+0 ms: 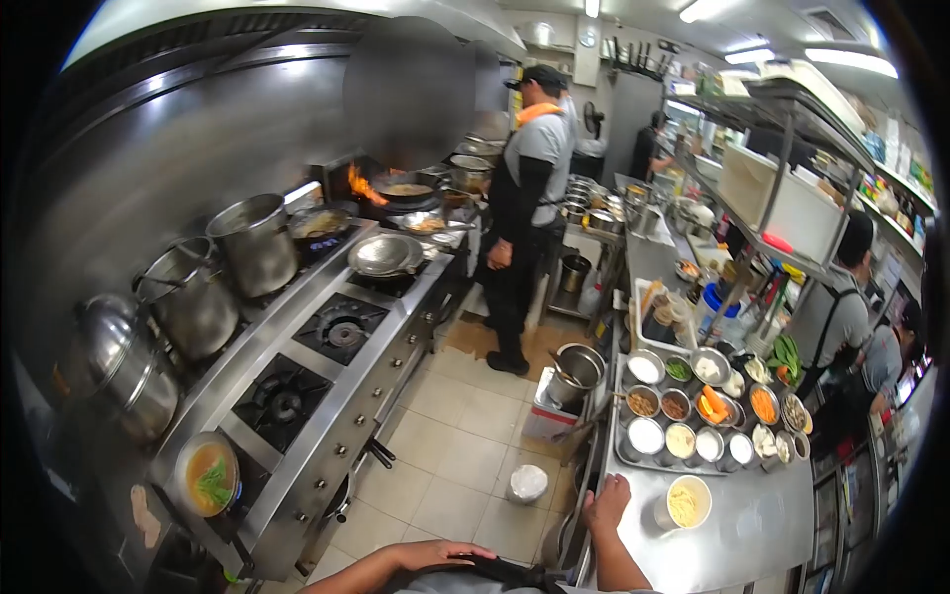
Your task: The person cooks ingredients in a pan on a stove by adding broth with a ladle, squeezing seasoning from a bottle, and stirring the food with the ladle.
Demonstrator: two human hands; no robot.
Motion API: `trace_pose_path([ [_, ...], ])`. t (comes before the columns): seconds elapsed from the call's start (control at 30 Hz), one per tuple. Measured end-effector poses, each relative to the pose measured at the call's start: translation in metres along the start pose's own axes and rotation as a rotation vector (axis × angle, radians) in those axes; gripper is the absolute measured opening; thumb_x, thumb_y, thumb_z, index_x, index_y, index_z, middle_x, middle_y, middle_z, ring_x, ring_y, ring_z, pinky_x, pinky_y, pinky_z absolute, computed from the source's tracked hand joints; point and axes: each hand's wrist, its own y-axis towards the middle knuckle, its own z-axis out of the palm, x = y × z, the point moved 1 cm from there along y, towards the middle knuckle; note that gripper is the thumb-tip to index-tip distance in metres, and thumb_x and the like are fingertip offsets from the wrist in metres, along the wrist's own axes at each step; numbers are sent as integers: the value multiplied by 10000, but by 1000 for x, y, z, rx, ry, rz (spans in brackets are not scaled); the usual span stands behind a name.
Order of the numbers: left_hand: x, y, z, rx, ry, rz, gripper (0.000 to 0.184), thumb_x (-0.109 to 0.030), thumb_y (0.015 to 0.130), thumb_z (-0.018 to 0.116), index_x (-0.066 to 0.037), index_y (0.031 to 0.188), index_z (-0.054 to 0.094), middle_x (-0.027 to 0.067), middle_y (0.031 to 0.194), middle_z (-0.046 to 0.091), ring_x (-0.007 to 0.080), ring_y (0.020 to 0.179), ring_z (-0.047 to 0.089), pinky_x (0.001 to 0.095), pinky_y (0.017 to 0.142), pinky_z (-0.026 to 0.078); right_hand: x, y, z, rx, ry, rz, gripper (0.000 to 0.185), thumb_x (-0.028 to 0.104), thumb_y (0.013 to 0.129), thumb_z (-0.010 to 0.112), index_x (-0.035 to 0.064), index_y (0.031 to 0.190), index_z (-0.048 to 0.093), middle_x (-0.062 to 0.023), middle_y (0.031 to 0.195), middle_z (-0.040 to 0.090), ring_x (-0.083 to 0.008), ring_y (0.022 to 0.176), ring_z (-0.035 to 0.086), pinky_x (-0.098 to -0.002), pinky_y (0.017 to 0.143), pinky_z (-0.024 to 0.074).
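My left hand (445,552) lies at the bottom centre against the dark cloth at my waist, its fingers stretched out flat. Beside the metal counter's left edge is my right hand (606,500), its fingers curled; whether they hold anything is hidden. Nearest to it on the counter (737,510) stands a white tub (683,503) with pale yellow strips inside. Behind the tub, a tray (633,457) bears several small metal bowls of ingredients, among them orange shreds (763,404) and white contents (646,436). A pan of broth with green leaves (209,478) sits on the stove at the lower left.
The stove (341,329) runs along the left, with large pots (252,243) behind its burners. A person (534,188) stands near flames (365,185). A pot (577,371) rests on a box (547,421). Other people (836,322) are at the right behind shelving (777,178).
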Motion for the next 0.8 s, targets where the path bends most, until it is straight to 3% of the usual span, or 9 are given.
trace_pose_path([
  [0.13,15,-41,11,-59,-146,-86,503,-405,976,377,-99,1374,399,71,1412,394,193,1320,320,329,1092,229,-1,-4,5,11,-30,75,627,119,635,714,-50,1176,446,-228,1213,436,-378,1168,394,-447,988,303],
  [0.27,95,-82,36,-200,-348,-199,547,-432,982,327,-63,1382,382,93,1422,372,201,1329,301,320,1101,196,1,-5,8,116,-98,76,681,159,632,722,-40,1209,421,-217,1265,401,-358,1224,346,-448,1007,270],
  [0.3,117,-89,44,-273,-407,-273,591,-518,946,372,-71,1315,486,74,1340,470,184,1224,419,300,1050,285,0,-7,9,116,-115,68,706,178,635,724,-37,1227,404,-216,1276,389,-353,1232,337,-445,1006,271],
  [0.4,57,-124,62,-419,-630,-584,641,-545,929,399,-34,1308,479,100,1330,477,208,1196,454,308,1023,322,2,-8,9,106,-110,50,683,149,636,717,-42,1206,394,-227,1249,396,-366,1207,347,-447,1000,267],
  [0.53,107,-129,76,-412,-715,-466,687,-594,897,427,-29,1278,513,100,1291,509,198,1144,487,315,989,358,13,-6,4,163,-186,129,674,165,644,728,-17,1204,401,-192,1262,404,-341,1223,350,-441,984,293],
  [0.63,158,-117,75,-442,-508,-284,701,-593,903,405,-50,1345,437,70,1382,420,169,1247,379,298,1066,255,1,-8,15,155,-276,123,658,192,660,717,13,1209,399,-166,1265,408,-323,1216,366,-427,966,325],
  [0.67,155,-119,71,-313,-442,-117,608,-474,969,347,-32,1386,361,99,1460,317,207,1356,254,317,1115,162,1,-7,18,161,-312,87,664,203,663,713,20,1216,394,-162,1264,407,-321,1212,370,-421,960,335],
  [0.7,91,-125,68,-348,-401,-29,614,-499,947,396,-41,1356,413,91,1371,432,197,1260,371,308,1070,248,11,-6,9,198,-300,121,647,214,686,703,28,1222,391,-154,1262,410,-328,1208,375,-441,955,349],
  [0.8,65,-117,64,-267,-173,54,535,-396,963,433,-49,1368,388,134,1395,397,230,1320,315,340,1081,245,4,-8,16,175,-326,71,649,175,676,700,1,1223,398,-169,1247,432,-347,1200,391,-483,920,366],
])
